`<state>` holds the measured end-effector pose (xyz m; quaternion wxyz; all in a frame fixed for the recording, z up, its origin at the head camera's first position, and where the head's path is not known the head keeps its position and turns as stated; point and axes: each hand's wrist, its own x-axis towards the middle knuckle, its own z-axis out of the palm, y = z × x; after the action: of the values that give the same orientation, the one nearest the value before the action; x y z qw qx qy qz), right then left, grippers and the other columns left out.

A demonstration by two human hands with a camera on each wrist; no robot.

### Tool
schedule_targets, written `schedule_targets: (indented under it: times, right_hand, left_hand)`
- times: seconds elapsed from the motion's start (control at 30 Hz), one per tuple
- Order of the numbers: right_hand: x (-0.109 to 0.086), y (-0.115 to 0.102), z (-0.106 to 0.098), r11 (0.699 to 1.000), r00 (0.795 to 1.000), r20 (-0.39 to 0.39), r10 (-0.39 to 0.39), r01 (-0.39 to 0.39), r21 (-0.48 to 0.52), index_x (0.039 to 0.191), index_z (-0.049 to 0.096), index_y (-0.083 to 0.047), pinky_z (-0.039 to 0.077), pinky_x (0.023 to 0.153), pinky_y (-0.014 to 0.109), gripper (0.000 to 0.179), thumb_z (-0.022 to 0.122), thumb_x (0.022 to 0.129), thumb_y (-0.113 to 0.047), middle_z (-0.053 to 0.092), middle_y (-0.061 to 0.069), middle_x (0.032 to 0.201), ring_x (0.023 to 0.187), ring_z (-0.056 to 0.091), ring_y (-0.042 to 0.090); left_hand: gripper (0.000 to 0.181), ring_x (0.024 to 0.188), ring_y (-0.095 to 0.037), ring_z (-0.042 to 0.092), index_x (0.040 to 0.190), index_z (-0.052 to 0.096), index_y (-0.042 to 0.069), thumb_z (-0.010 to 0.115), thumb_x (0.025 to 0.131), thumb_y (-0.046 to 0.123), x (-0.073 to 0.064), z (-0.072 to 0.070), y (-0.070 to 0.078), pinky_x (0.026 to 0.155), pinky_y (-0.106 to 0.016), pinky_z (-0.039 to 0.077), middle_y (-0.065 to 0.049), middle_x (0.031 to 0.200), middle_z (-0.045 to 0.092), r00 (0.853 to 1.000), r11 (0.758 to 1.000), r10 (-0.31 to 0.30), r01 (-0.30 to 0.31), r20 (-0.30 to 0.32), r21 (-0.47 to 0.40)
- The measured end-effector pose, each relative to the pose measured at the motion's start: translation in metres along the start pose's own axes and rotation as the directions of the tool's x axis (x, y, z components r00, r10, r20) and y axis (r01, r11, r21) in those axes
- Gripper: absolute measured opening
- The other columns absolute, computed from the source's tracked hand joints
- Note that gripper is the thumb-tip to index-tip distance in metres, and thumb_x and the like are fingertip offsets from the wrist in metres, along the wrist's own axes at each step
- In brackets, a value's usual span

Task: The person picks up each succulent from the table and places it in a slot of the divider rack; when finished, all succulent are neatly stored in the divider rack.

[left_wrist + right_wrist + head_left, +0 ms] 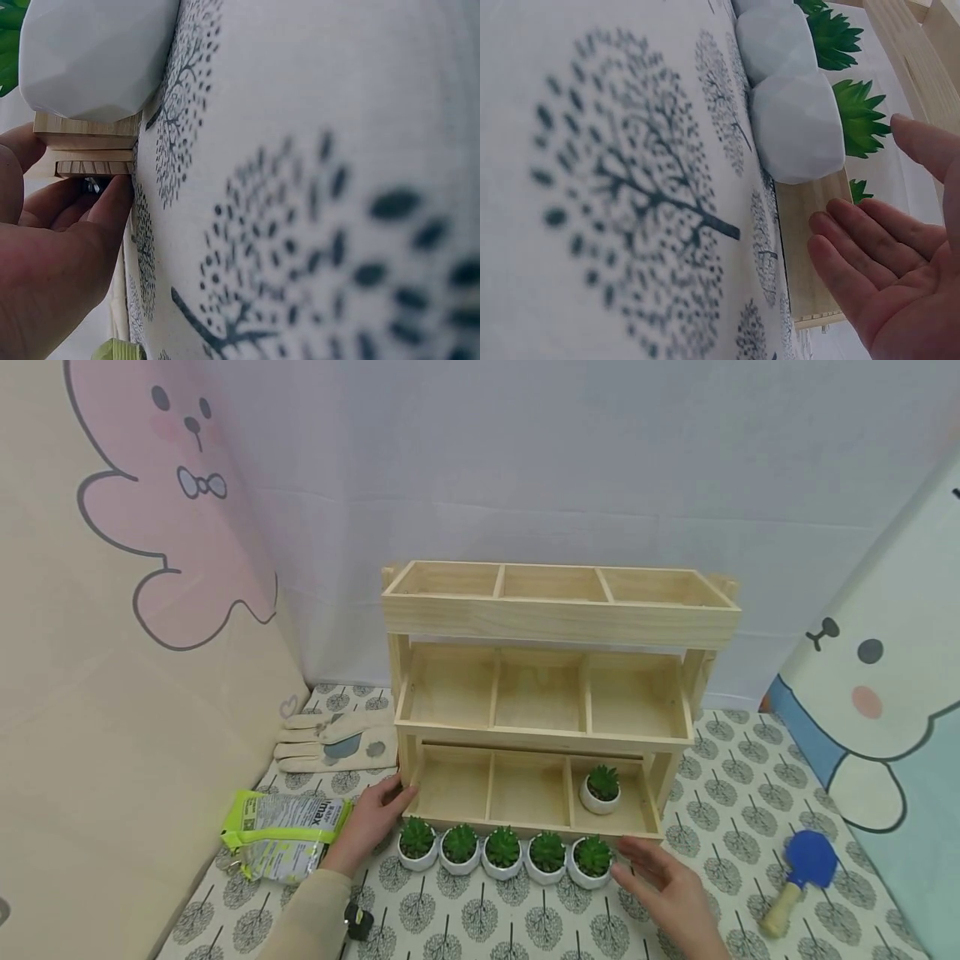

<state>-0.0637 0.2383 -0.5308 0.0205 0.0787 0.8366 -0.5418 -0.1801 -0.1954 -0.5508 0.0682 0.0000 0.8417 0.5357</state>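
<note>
A three-tier wooden shelf (558,614) stands mid-table, each tier split into three compartments. Several small succulents in white faceted pots line up along its front, from a leftmost pot (417,862) to a rightmost pot (589,881). Another potted succulent (602,806) sits in the right compartment of the bottom tier. My left hand (371,820) grips the bottom tier's left end; in the left wrist view, thumb and fingers of the hand (64,259) bracket the wooden end. My right hand (667,893) holds nothing, fingers extended beside the rightmost pot, fingertips right at the tier's front board (817,247).
Left of the shelf lie a pair of pale gloves (337,741) and a green-and-white bag (288,835). A blue toy shovel (810,858) with a wooden handle rests at the right. A tree-print cloth (480,914) covers the table, with fabric walls (540,460) around it.
</note>
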Motion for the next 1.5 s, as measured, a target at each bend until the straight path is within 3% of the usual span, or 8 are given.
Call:
schedule_targets:
  times: [0.33, 0.6, 0.93, 1.33, 1.5]
  right_hand:
    - [0.002, 0.001, 0.008, 1.0, 0.999, 0.045, 0.022, -0.022, -0.008, 0.142, 0.063, -0.012, 0.054, 0.104, 0.033, 0.07, 0.086, 0.085, -0.045, 0.063, 0.012, 0.142, 0.131, 0.06, 0.035]
    - [0.004, 0.005, 0.014, 0.999, 0.999, 0.036, -0.036, 0.038, -0.039, 0.14, 0.064, -0.005, 0.054, 0.102, 0.033, 0.072, 0.09, 0.082, -0.039, 0.065, 0.017, 0.138, 0.127, 0.063, 0.036]
    - [0.003, -0.003, 0.017, 0.989, 0.999, 0.044, 0.001, 0.006, -0.15, 0.137, 0.065, -0.002, 0.059, 0.095, 0.04, 0.077, 0.093, 0.078, -0.044, 0.067, 0.023, 0.131, 0.12, 0.067, 0.04]
    - [0.007, -0.007, 0.025, 0.969, 0.997, 0.015, -0.072, 0.073, -0.234, 0.131, 0.067, 0.002, 0.061, 0.092, 0.039, 0.084, 0.099, 0.068, -0.044, 0.07, 0.023, 0.124, 0.114, 0.069, 0.039]
    - [0.009, -0.01, 0.028, 0.942, 0.995, -0.002, -0.105, 0.098, -0.322, 0.129, 0.068, 0.002, 0.063, 0.085, 0.041, 0.085, 0.1, 0.065, -0.045, 0.074, 0.016, 0.116, 0.101, 0.072, 0.03]
  left_hand:
    - [0.058, 0.138, -0.039, 0.052, 0.155, 0.05, 0.003, 0.064, 0.106, 0.033, 0.0, 0.001, 0.0, 0.115, -0.053, 0.041, -0.021, 0.149, 0.056, 1.0, 1.0, -0.003, 0.003, -0.003, -0.005]
    - [0.058, 0.138, -0.039, 0.052, 0.155, 0.05, 0.004, 0.065, 0.106, 0.032, 0.0, 0.002, -0.001, 0.115, -0.053, 0.041, -0.021, 0.15, 0.055, 1.0, 1.0, 0.0, 0.0, -0.007, -0.01]
    - [0.056, 0.138, -0.038, 0.052, 0.154, 0.051, 0.004, 0.065, 0.106, 0.031, 0.001, 0.003, -0.001, 0.114, -0.053, 0.042, -0.021, 0.15, 0.055, 1.0, 1.0, 0.008, -0.008, -0.008, -0.012]
    - [0.057, 0.137, -0.039, 0.053, 0.153, 0.051, 0.001, 0.065, 0.106, 0.03, 0.002, 0.001, -0.002, 0.114, -0.052, 0.043, -0.022, 0.149, 0.055, 1.0, 1.0, 0.014, -0.014, -0.009, -0.014]
    - [0.055, 0.138, -0.038, 0.053, 0.153, 0.052, 0.003, 0.065, 0.106, 0.029, 0.001, 0.001, -0.001, 0.115, -0.051, 0.042, -0.021, 0.149, 0.055, 1.0, 1.0, 0.005, -0.005, -0.013, -0.022]
